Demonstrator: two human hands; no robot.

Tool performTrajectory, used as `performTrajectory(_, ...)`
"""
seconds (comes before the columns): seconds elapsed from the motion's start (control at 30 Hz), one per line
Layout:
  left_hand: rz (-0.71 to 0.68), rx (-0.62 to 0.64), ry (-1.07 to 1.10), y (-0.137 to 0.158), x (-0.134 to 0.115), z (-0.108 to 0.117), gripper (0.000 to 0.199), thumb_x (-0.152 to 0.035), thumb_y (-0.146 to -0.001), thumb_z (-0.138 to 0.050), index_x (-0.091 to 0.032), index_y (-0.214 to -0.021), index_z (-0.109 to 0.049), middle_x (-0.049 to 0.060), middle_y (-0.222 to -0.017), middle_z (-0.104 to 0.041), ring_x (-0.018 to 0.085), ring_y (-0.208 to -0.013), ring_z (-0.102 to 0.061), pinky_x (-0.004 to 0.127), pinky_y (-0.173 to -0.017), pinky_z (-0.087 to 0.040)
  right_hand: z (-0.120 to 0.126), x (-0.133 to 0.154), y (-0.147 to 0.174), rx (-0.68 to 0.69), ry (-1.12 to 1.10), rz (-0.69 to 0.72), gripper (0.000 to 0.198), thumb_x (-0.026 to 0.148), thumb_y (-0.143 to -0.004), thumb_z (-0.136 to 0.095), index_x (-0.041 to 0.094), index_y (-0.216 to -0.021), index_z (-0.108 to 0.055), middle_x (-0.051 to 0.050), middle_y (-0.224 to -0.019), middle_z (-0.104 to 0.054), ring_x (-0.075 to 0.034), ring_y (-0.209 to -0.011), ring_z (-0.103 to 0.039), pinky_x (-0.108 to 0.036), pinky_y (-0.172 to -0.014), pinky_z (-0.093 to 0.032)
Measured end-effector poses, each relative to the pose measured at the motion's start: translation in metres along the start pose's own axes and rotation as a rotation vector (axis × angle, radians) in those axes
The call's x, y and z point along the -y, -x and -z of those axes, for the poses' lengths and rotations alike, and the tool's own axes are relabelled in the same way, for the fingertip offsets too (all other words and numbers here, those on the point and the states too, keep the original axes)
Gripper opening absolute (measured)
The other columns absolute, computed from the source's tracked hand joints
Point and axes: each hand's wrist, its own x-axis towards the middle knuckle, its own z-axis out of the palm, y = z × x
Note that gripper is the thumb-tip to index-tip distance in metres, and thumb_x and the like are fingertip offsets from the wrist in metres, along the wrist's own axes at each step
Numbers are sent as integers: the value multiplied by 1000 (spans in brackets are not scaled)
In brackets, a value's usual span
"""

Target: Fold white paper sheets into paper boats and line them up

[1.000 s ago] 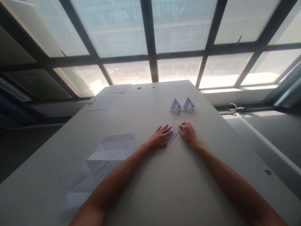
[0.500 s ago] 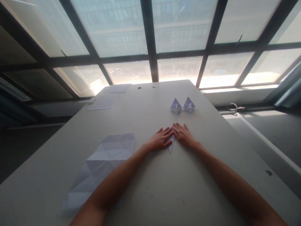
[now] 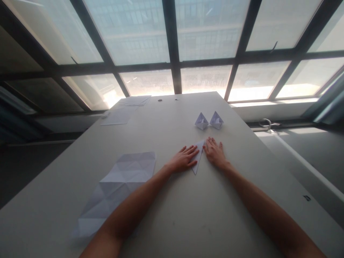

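A small folded paper point(image 3: 199, 154) lies flat on the white table, its narrow point toward me. My left hand point(image 3: 185, 158) rests flat over its left part, fingers spread, and hides some of it. Just at the paper's upper right edge lies my right hand point(image 3: 215, 152), palm down with the fingers stretched out. Whether its fingertips touch the paper I cannot tell. Beyond the hands stand two folded paper boats point(image 3: 201, 122), side by side.
A large creased sheet point(image 3: 120, 186) lies to the left, partly under my left forearm. Several flat white sheets point(image 3: 118, 115) are at the table's far left. The white table point(image 3: 166, 129) reaches toward the windows. A metal ring-shaped thing point(image 3: 268, 124) is beyond the right edge.
My right hand has slid to the right, off the folded paper's top, so more of the paper shows. The left hand has stayed in place.
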Motion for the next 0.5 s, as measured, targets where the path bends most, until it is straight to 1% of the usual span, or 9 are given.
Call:
performTrajectory(0.1,26,-22,10,0,0,-1,55,-44,-103,-31,-27,-155,-28,6,-162,-23,22,-150,-20,45,-122,-14,3,1,-1,-40,-74,39,55,36,-101,-30,13,-151,-35,-17,-158,-30,-28,-148,-23,-60,-117,-14)
performTrajectory(0.17,42,-25,11,0,0,-2,52,-39,-104,-27,-28,-155,-28,5,-162,-23,22,-150,-20,46,-122,-14,4,4,0,-40,-118,138,57,37,-101,-32,14,-153,-33,-16,-159,-30,-25,-149,-22,-54,-119,-15)
performTrajectory(0.23,61,-32,11,-1,0,-3,51,-38,-104,-26,-28,-155,-27,5,-162,-22,21,-150,-19,48,-122,-14,5,9,2,6,-136,274,60,41,-100,-36,16,-154,-29,-14,-160,-28,-23,-150,-20,-51,-120,-14)
performTrajectory(0.33,76,-28,7,-2,0,-4,52,-37,-104,-28,-28,-155,-26,6,-163,-22,21,-151,-18,50,-121,-14,7,17,8,120,-115,434,75,52,-95,-48,18,-157,-23,-15,-161,-24,-26,-150,-16,-53,-120,-11)
performTrajectory(0.4,72,-24,5,-2,0,-4,52,-35,-104,-30,-28,-155,-26,6,-163,-22,21,-151,-18,50,-121,-14,9,21,12,181,-98,479,86,57,-89,-57,20,-158,-20,-15,-162,-21,-29,-151,-14,-56,-119,-9)
performTrajectory(0.5,79,-33,10,-3,0,-5,51,-33,-103,-31,-28,-154,-29,6,-162,-25,20,-150,-21,49,-122,-14,15,23,14,245,-98,511,99,61,-81,-65,25,-158,-14,-15,-163,-18,-32,-151,-12,-59,-118,-6)
